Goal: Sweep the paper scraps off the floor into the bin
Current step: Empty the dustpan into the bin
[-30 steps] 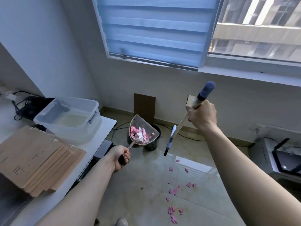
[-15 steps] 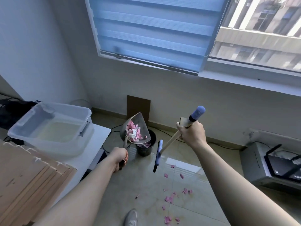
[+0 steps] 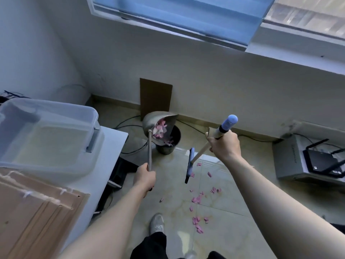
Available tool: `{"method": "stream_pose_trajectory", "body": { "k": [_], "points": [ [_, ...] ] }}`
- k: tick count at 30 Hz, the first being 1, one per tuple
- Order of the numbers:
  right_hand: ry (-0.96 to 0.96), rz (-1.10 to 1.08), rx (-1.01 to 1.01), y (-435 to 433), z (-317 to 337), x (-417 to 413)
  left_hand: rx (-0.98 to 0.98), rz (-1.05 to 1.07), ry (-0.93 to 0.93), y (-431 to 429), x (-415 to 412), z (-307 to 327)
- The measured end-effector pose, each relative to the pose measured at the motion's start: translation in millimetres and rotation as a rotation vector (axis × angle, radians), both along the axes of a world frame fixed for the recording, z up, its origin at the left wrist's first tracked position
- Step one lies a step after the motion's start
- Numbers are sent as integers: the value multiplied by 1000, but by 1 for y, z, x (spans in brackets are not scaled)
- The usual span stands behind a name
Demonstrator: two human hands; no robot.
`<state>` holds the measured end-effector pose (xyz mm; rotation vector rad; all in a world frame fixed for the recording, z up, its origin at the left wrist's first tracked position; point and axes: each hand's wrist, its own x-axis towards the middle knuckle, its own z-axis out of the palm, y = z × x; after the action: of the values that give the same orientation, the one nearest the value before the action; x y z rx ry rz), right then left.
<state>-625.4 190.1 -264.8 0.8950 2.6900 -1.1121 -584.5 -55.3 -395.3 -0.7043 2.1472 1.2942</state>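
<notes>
1. The left grip [image 3: 144, 175] is closed round the thin handle of the grey metal dustpan [image 3: 158, 124], which hangs directly over the round black bin [image 3: 169, 146].
2. A second ago the pan sat almost level above the bin with its load heaped inside. Now it is tipped steeply, mouth down toward the bin, and the pink and white load [image 3: 158, 128] is sliding out. A few pieces already lie inside the bin's rim.
3. The right grip [image 3: 224, 144] is wrapped round the pale wooden shaft of the blue-headed broom [image 3: 189, 165]. Its head hangs just to the right of the bin, apparently clear of the floor, and sweeps nothing.
4. Loose pink paper scraps [image 3: 197, 198] lie scattered on the glossy tiled floor [image 3: 173, 184], on the near right of the bin and well apart from it.
5. This load looks close to emptied, so one round is nearly done. The task is not finished, because the floor scraps need another sweep into the pan.
</notes>
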Motion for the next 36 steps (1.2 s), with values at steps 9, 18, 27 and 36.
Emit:
{"method": "stream_pose_trajectory", "body": {
  "k": [9, 18, 27, 36],
  "points": [
    [-42, -78, -49, -9, -28, -7, -179, -173, 81, -16, -5, -28],
    [-22, -65, -53, -8, -37, -4, -270, -235, 155, -13, 1, -32],
    [-19, -61, -37, -4, -35, 1, -264, -232, 232, -15, 11, -29],
    [-20, -59, -44, -7, -31, 3, -289, -258, 275, -20, 25, -23]
  ]
}}
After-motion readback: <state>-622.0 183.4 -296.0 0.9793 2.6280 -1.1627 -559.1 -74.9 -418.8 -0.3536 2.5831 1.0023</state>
